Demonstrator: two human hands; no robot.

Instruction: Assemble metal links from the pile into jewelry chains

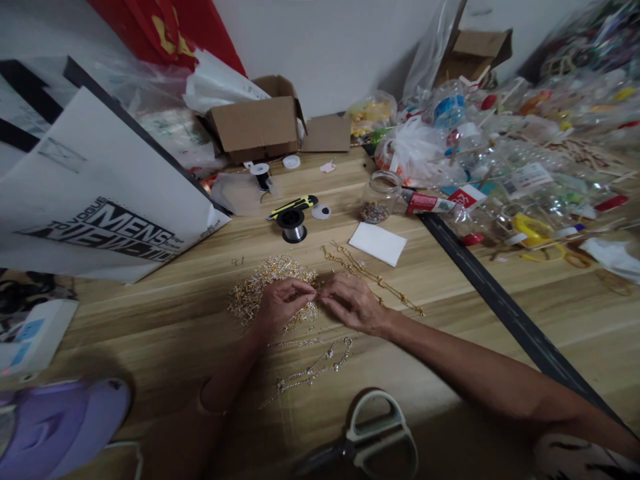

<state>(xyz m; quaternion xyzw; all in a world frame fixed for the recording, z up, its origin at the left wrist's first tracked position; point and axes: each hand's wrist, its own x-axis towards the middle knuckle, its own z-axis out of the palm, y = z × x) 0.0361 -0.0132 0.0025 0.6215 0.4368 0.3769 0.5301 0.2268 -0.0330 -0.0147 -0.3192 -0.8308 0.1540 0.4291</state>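
Note:
My left hand [285, 303] is pinched over the right side of a pile of small gold and silver jewellery pieces [255, 283]. Facing it, my right hand [353, 301] has thumb and forefinger together, and the fingertips of both hands almost meet. Whatever they pinch is too small to make out. Gold chains [365, 272] with beads lie just behind and to the right of my right hand. Nearer me, a silver chain [315, 368] with round beads lies loosely looped on the wooden table [200, 333].
Scissors [370, 440] lie at the front edge. Behind the pile are a wire spool [293, 227], a yellow cutter knife [293, 207], a bead jar [377, 200] and a white pad [377, 243]. A paper bag [110, 193] stands left; plastic bottles [530, 173] crowd the right.

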